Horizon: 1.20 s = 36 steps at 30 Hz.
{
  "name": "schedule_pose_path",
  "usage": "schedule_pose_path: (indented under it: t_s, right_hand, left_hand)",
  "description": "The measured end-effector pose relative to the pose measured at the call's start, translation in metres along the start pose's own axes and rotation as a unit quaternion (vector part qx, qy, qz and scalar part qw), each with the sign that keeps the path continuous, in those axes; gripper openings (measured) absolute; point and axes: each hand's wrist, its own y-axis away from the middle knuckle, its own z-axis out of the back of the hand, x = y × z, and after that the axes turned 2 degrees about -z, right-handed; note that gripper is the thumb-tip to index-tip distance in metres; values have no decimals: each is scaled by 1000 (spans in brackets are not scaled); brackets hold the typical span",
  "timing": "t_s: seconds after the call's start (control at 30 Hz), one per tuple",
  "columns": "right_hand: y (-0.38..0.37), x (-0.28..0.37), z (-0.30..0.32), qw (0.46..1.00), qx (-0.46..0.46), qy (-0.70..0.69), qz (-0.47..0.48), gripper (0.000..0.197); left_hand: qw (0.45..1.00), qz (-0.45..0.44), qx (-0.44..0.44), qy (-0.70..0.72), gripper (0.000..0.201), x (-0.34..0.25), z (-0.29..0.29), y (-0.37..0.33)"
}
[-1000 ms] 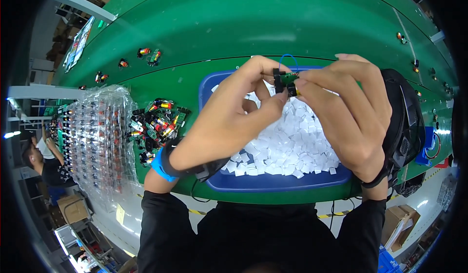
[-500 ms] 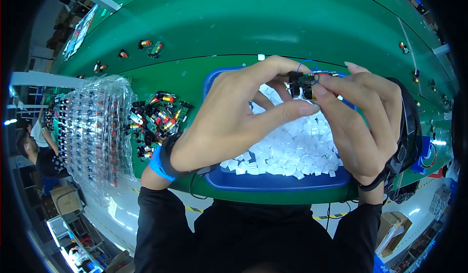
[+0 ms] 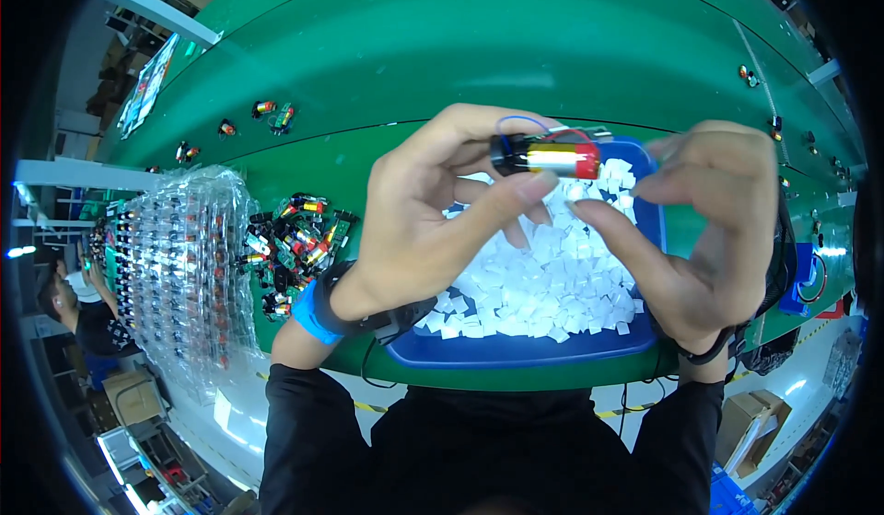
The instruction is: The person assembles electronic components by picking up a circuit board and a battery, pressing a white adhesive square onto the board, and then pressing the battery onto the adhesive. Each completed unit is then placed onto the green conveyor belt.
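Note:
My left hand [image 3: 419, 211] pinches a small cylindrical battery [image 3: 557, 159] between thumb and fingers, above a blue tray [image 3: 525, 351]. The battery has a gold and red wrap and a black end; thin blue and red wires and a small board edge show along its top. My right hand [image 3: 714, 230] is just to the right, slightly blurred, its thumb and fingers apart and off the battery. Many small white square pieces [image 3: 543, 289] fill the tray beneath both hands.
Left of the tray lies a pile of similar batteries with boards [image 3: 299, 239]. Beyond it, clear plastic trays [image 3: 180, 257] are stacked, holding more. Loose batteries [image 3: 264, 108] dot the green table [image 3: 387, 36]. Another person [image 3: 87, 312] is at far left.
My right hand has let go of the battery and drawn back to the right. In my left hand the battery has turned, so its gold and red side shows.

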Motion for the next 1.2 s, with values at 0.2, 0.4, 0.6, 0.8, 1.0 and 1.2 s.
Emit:
schedule_pose_path:
  t_s: [0.2, 0.4, 0.6, 0.8, 1.0, 1.2]
  right_hand:
    - [5, 3, -19, 973, 64, -176, -135, 26]
    - [11, 0, -28, 955, 37, -240, -171, 19]
    - [12, 11, -29, 907, 57, -328, -259, 17]
    - [7, -7, -23, 952, 112, -167, -230, 22]
    - [-3, -12, -23, 994, 40, -101, -30, 37]
    - [3, -18, -23, 994, 43, -87, 55, 43]
  left_hand:
    - [999, -26, 6, -37, 35, 0, -1, 1]
    - [975, -117, 14, -187, 37, 4, 3, 0]
    - [894, -273, 54, -352, 38, 2, 11, -7]
    - [983, -33, 20, -178, 31, -7, 5, -4]
    - [981, 189, 40, 27, 30, -15, 3, -6]
    - [966, 238, 98, 32, 31, -15, 13, -8]
